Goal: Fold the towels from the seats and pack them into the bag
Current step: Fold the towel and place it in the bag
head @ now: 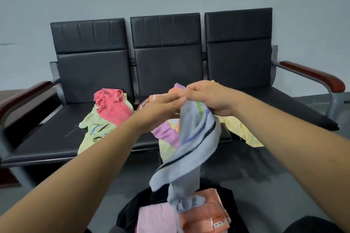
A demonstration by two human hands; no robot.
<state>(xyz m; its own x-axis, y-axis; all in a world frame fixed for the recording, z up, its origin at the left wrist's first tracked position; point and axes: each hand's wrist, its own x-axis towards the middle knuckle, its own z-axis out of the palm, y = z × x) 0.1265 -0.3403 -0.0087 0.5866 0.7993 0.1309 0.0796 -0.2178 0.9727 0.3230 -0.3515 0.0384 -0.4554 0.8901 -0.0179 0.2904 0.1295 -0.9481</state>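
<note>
Currently right hand [210, 98] is gripping the top of the blue towel [197, 138], fingers curled round it. Left hand [161, 108] is reaching in beside it, fingertips blurred at the towel's edge; cannot tell whether they are pinching. Towel is hanging twisted, its tail dangling over the open black bag [130, 212], which is holding folded pink [157, 217] and orange [204, 215] towels. Crumpled towels are lying on the seats [56, 128].

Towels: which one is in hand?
The light blue dark-striped towel, gripped by the right hand, hanging twisted; the others lie on black seats or in the black bag.
</note>
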